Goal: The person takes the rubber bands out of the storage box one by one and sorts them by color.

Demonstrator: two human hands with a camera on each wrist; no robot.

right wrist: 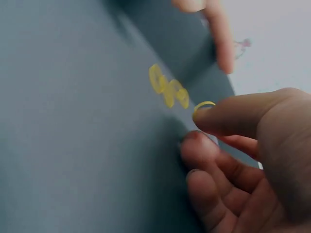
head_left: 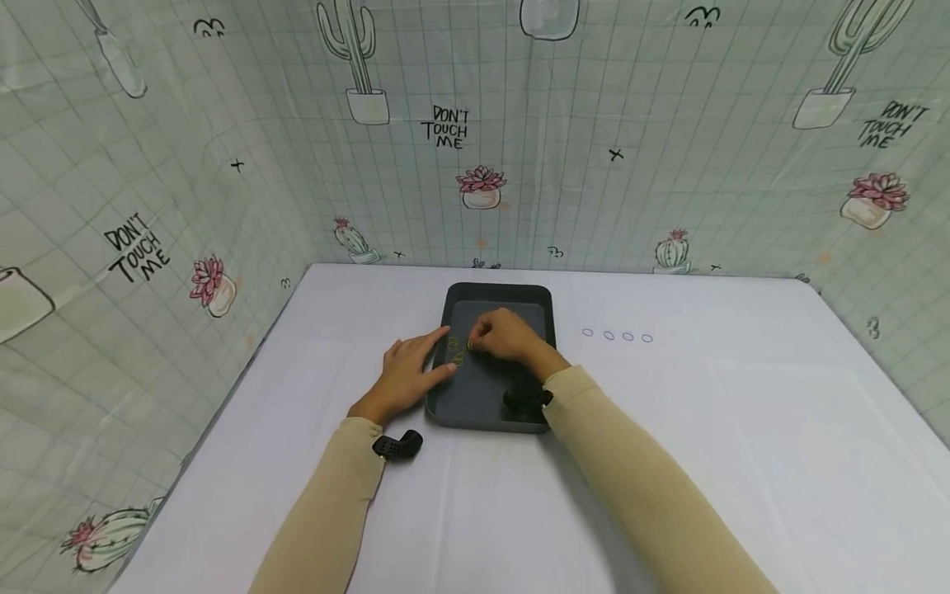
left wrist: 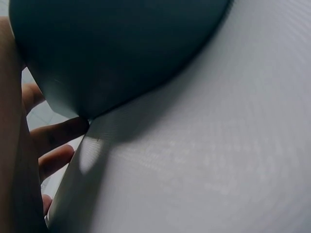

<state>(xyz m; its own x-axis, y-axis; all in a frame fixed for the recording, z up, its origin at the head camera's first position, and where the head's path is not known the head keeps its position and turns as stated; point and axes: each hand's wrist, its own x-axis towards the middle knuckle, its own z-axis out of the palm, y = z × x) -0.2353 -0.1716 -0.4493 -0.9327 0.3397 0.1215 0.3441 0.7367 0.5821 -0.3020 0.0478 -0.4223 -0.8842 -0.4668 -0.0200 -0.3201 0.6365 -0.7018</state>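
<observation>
Near the middle of the head view, a yellow ring (right wrist: 204,103) is pinched by the grip of the right hand (head_left: 506,334) over the tray (head_left: 475,404). Just left of this ring, other yellow rings (right wrist: 168,92) are seen; the tray's left rim is touched by the left hand (head_left: 404,371), fingers apart. Picking up seems in hand; a steady pinch seems called for.
</observation>
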